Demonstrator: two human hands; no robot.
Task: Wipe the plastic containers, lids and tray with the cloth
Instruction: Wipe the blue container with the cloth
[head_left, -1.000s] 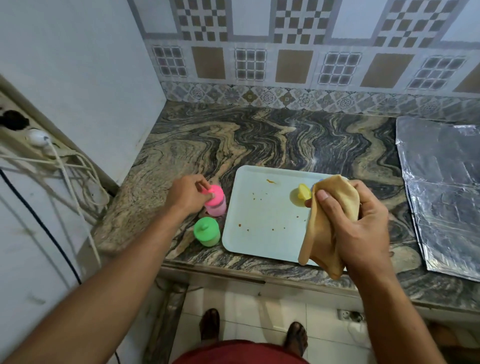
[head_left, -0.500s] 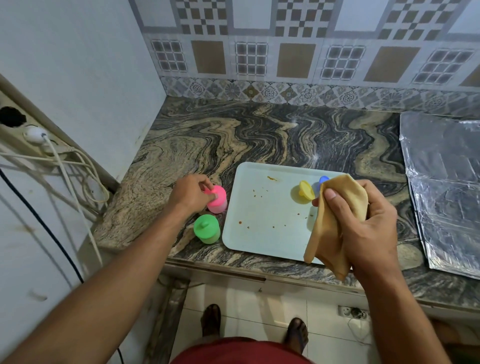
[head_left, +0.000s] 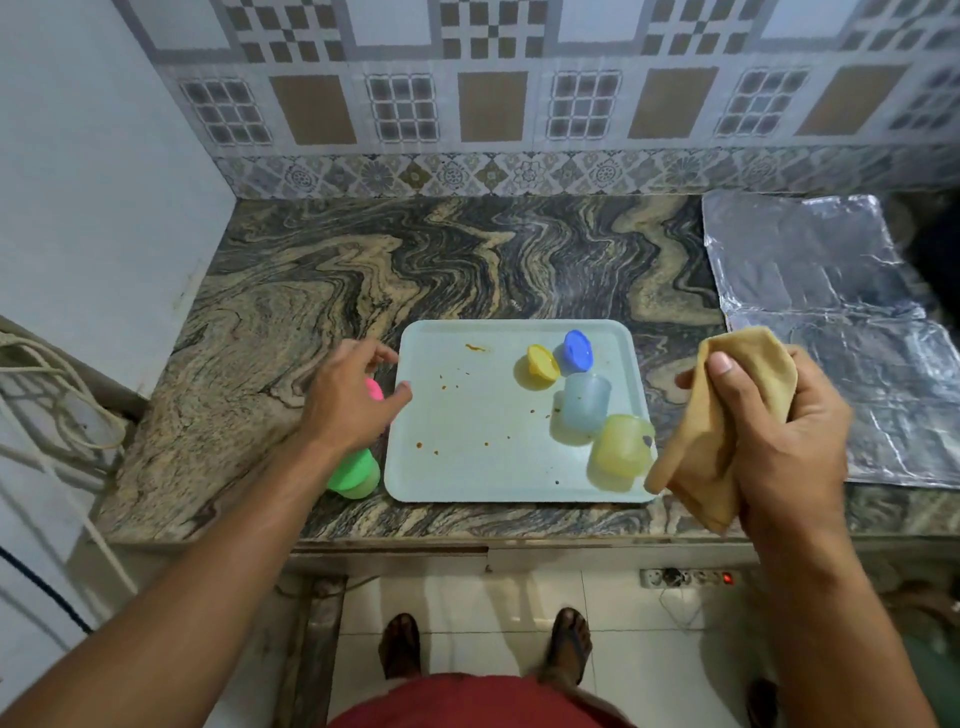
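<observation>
Looking down from the head camera, two bare arms reach over a swirled marble counter (head_left: 311, 291). The right hand (head_left: 769, 447) is clenched around a bunched tan cloth (head_left: 727, 415), thumb pressed on its upper fold, the loose end hanging below the fist. It is raised off the near right corner of the tray, and the cloth's lower edge overlaps the yellow container in this view; whether they touch cannot be told.

The left hand (head_left: 348, 400) hovers at the tray's left edge, fingers loosely spread and curved, thumb tip over the tray rim. It covers most of a pink container (head_left: 375, 389), of which only a sliver shows; whether the fingers grip it cannot be told. A green container (head_left: 356, 475) stands on the counter just near of that hand, partly hidden by the forearm.

The pale blue-green tray (head_left: 467, 467) lies flat near the counter's front edge, speckled with small brown crumbs and a smear near its far edge. On its right half sit a yellow lid (head_left: 543, 360) and a blue lid (head_left: 578, 351), side by side at the far end, then a clear bluish container (head_left: 587, 408), then a translucent yellow container (head_left: 621, 452) nearest, with a dark spot on its wall.

A crinkled foil sheet (head_left: 810, 291) covers the counter at right. Cables (head_left: 47, 395) hang at the left wall. Two sandalled feet show on the floor below.
</observation>
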